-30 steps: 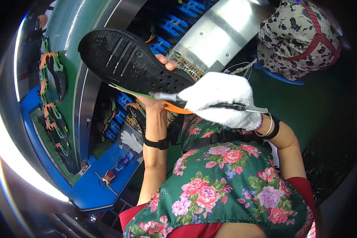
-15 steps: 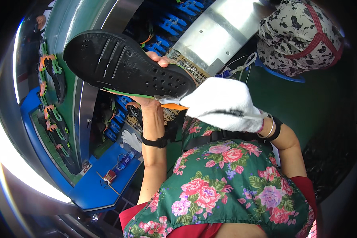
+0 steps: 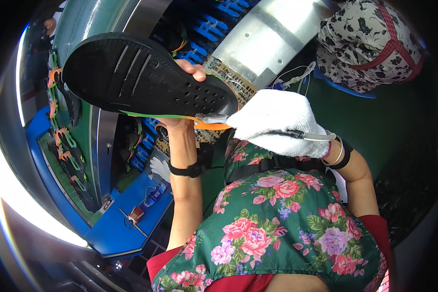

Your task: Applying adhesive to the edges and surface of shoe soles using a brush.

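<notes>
Shoe (image 3: 131, 73), sole up, left of centre | left hand (image 3: 192, 71): curled round shoe's middle | gloved right hand (image 3: 280, 121): closed on brush (image 3: 212, 118) at shoe's near edge | risk: brush could skid if left grip slackens

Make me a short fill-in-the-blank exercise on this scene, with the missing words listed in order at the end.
1. The bare left hand holds a shoe sole whose broad visible face is coloured ____.
2. The right hand wears a ____ glove and grips a slim tool.
3. The green apron is printed with ____.
4. The table at lower left is coloured ____.

Missing words: black; white; flowers; blue.
</notes>
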{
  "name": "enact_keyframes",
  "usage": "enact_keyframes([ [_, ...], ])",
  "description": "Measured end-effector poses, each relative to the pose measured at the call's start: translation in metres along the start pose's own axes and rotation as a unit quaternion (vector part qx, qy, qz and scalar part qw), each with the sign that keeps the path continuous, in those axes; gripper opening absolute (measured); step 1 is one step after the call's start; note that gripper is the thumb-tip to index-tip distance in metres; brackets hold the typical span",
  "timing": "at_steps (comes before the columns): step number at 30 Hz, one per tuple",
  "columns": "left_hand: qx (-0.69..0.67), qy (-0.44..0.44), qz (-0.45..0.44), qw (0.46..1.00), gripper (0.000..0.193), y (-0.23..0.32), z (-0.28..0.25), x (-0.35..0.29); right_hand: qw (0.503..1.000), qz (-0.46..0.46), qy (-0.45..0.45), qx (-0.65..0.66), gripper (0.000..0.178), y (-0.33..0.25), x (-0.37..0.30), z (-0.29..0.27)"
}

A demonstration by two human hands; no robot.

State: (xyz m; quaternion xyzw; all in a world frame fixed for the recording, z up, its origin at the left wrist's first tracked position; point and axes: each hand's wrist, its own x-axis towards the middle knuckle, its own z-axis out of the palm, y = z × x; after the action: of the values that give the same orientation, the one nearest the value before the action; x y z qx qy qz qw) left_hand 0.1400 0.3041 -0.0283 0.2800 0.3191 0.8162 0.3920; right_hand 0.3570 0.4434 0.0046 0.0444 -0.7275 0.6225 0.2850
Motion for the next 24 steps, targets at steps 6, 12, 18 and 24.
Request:
enact_keyframes([
  [6,0.010,-0.047,0.023,0.999,0.083,0.002,0.009,0.011,1.000,0.010,-0.015,-0.004,0.015,0.001,0.005,-0.006],
  [12,-0.064,-0.013,0.010,0.998,0.109,0.000,0.007,0.015,0.997,-0.046,-0.014,-0.066,0.026,0.005,0.006,-0.003],
  [18,-0.103,0.025,-0.052,0.993,0.117,0.001,-0.002,0.016,0.996,-0.071,0.017,-0.047,0.032,-0.003,0.016,0.017],
  [24,-0.098,0.022,-0.043,0.994,0.122,-0.005,-0.016,0.027,0.995,-0.057,0.035,-0.072,0.028,0.001,0.026,-0.005],
])
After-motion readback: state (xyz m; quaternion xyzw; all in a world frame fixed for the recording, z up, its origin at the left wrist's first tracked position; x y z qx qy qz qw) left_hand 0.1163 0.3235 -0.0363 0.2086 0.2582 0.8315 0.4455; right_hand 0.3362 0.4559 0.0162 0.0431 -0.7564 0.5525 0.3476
